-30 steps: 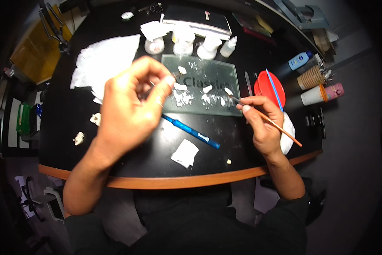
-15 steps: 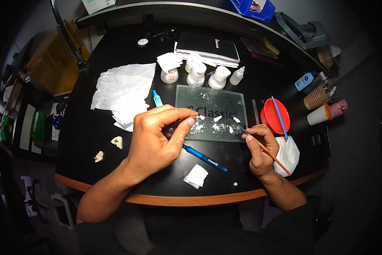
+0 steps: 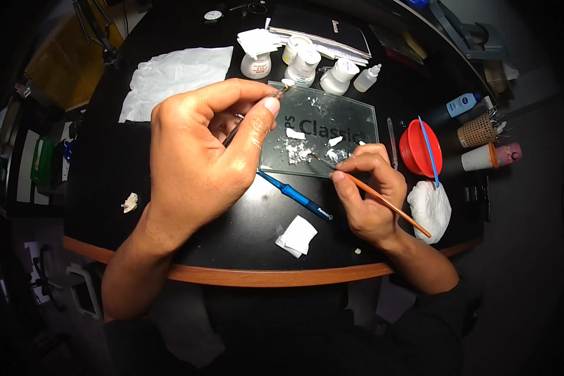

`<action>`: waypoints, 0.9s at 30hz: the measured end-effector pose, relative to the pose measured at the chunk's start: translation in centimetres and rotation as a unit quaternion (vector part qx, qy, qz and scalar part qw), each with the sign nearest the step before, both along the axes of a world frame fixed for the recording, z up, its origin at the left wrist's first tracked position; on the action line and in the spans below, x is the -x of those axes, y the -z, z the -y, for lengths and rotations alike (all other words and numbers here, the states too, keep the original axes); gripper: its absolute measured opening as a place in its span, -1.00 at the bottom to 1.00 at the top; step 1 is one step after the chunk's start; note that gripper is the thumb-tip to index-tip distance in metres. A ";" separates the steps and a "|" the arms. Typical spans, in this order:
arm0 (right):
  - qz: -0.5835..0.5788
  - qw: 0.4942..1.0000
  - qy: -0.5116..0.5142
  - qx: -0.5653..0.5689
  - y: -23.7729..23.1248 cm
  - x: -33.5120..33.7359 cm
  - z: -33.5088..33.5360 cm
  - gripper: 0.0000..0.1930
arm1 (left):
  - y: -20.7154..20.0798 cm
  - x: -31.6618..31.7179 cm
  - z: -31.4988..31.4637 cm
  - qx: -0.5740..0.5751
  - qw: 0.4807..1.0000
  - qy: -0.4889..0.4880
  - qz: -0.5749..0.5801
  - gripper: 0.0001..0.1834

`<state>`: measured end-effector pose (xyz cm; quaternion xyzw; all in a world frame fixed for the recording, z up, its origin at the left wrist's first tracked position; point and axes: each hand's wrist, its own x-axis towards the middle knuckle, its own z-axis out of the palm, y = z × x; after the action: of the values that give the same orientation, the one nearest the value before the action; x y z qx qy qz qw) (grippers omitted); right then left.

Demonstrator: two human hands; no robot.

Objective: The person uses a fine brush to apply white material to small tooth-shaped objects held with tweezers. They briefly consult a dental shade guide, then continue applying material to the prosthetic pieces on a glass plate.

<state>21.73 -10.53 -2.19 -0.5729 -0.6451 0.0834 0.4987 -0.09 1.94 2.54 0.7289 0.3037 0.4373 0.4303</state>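
Observation:
My left hand [image 3: 203, 141] is raised near the glass slab's left edge, its fingers closed round a thin, dark-handled tool [image 3: 231, 134]. A small white piece [image 3: 287, 83] sits at that tool's tip, close to the thumb and forefinger. Most of the tool is hidden by the hand. In my right hand [image 3: 373, 194] is a fine brush [image 3: 388, 205] with an orange wooden handle, pinched near its ferrule. The brush tip is at the white powdery paste on the printed glass slab [image 3: 282, 167]. Several white lumps [image 3: 295, 134] lie on that slab.
Behind the slab stand white jars [image 3: 338, 76] and a dropper bottle [image 3: 367, 78]. A red bowl [image 3: 413, 150] with a blue stick across it is at right, beside a crumpled white tissue [image 3: 430, 212]. In front lie a blue pen-like tool [image 3: 297, 195] and folded paper [image 3: 296, 236].
My left hand has lifted the white piece off the slab area, up toward the jars. The brush tip has shifted left across the slab to the left patch of paste. The view has tilted.

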 end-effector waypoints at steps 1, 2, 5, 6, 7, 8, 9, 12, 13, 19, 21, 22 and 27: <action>-0.006 1.000 0.005 -0.006 0.3 0.5 -0.6 -0.89 | 0.1 0.0 0.0 0.007 1.000 0.000 0.001 -0.84; -0.005 1.000 0.009 0.001 0.3 0.6 -1.0 -0.88 | 0.2 0.0 -0.1 -0.016 1.000 -0.002 -0.014 -0.85; 0.027 0.999 0.004 -0.028 1.4 0.8 -1.7 -0.88 | 0.4 -0.1 0.3 -0.029 0.999 -0.006 -0.014 -0.85; 0.028 0.999 0.010 -0.022 1.5 0.7 -1.7 -0.88 | 0.3 -0.2 0.4 -0.023 1.000 -0.003 0.001 -0.86; 0.029 0.999 0.014 -0.017 1.5 0.6 -1.7 -0.88 | 0.1 -0.3 0.6 -0.017 1.000 -0.001 0.019 -0.86; 0.029 0.999 0.009 -0.014 1.6 0.7 -1.7 -0.88 | 0.1 -0.1 0.5 -0.013 1.000 -0.006 0.018 -0.86; 0.029 0.999 0.005 -0.013 1.7 0.7 -1.7 -0.88 | 0.2 0.0 0.4 -0.018 1.000 -0.001 0.002 -0.87; 0.044 0.999 -0.006 -0.014 1.6 0.7 -1.9 -0.88 | 0.5 0.0 0.3 -0.022 1.000 0.003 -0.002 -0.88; 0.041 0.999 0.006 -0.002 1.5 0.8 -1.8 -0.88 | 1.0 0.0 -0.1 -0.062 0.998 0.011 0.002 -0.88; 0.053 0.999 0.001 -0.005 1.7 0.7 -2.0 -0.88 | 0.5 -0.2 0.4 -0.023 1.000 0.002 -0.010 -0.89; 0.042 0.999 0.006 -0.009 1.6 0.7 -2.0 -0.88 | 0.3 -0.2 0.5 -0.008 1.000 -0.002 -0.013 -0.89; 0.054 0.999 -0.002 -0.003 1.5 0.6 -2.1 -0.88 | 0.4 -0.2 0.5 -0.017 1.000 -0.002 -0.015 -0.89; 0.065 0.998 -0.002 -0.010 1.5 0.6 -1.9 -0.88 | 0.7 -0.5 0.5 -0.036 0.999 0.003 -0.004 -0.90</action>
<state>21.14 -8.58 -3.67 -0.5706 -0.6782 0.0403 0.4613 0.39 1.40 1.88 0.7466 0.2870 0.4439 0.4039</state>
